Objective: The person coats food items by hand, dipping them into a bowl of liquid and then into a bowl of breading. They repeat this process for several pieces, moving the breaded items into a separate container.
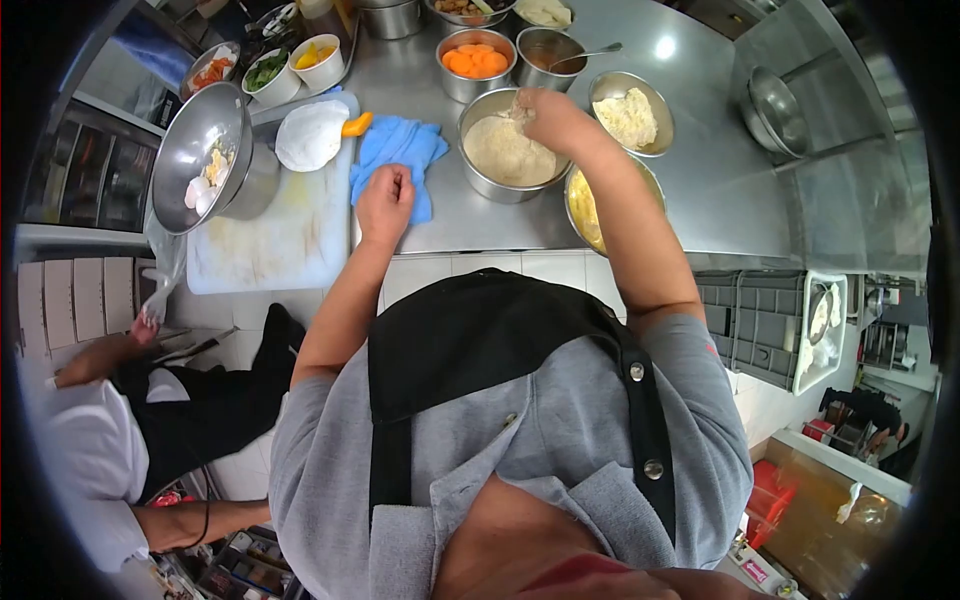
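My right hand [545, 118] reaches into a steel bowl of pale crumbs [508, 152] at its upper right edge, with crumbs around the fingertips. What the fingers hold, if anything, is too small to make out. My left hand [386, 205] is closed and rests at the front of a crumpled blue cloth [398, 145]. Right of the crumb bowl stands a bowl with pale floury stuff [627, 118]. A bowl of yellow liquid [584, 208] sits nearer to me, partly hidden under my right forearm.
A white cutting board [262, 250] lies at left with a tilted steel bowl [172, 160] holding eggshells. Behind are a bowl of orange slices [475, 62] and a pot with a spoon [551, 58]. A co-worker [90, 440] is at lower left.
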### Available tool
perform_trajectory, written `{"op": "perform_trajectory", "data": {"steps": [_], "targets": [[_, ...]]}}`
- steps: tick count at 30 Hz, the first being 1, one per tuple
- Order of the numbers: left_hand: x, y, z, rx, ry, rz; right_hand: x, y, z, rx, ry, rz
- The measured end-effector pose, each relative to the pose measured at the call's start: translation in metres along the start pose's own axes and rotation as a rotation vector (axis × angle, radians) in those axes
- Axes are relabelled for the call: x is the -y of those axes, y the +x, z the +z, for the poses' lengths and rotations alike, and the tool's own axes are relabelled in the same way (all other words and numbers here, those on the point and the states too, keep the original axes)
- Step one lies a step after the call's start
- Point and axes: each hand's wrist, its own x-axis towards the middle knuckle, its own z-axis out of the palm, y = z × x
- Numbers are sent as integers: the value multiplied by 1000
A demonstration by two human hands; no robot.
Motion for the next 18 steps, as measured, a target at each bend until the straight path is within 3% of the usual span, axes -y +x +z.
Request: {"op": "perform_trajectory", "data": {"steps": [1, 4, 7, 11, 14, 18], "targets": [[-1, 1, 0, -5, -1, 3, 4, 2, -3, -6, 38, 43], [1, 1, 2, -4, -28, -6, -6, 26, 48, 274, -287, 47], [-2, 0, 1, -25, -57, -14, -5, 32, 50, 321, -295, 38], [0, 0, 1, 3, -27, -37, 4, 35, 18, 339, -60, 126], [0, 1, 0, 4, -41, -38, -9, 32, 55, 313, -387, 24], [2, -2, -2, 16, -35, -37, -7, 44, 43, 368, -370, 102]]}}
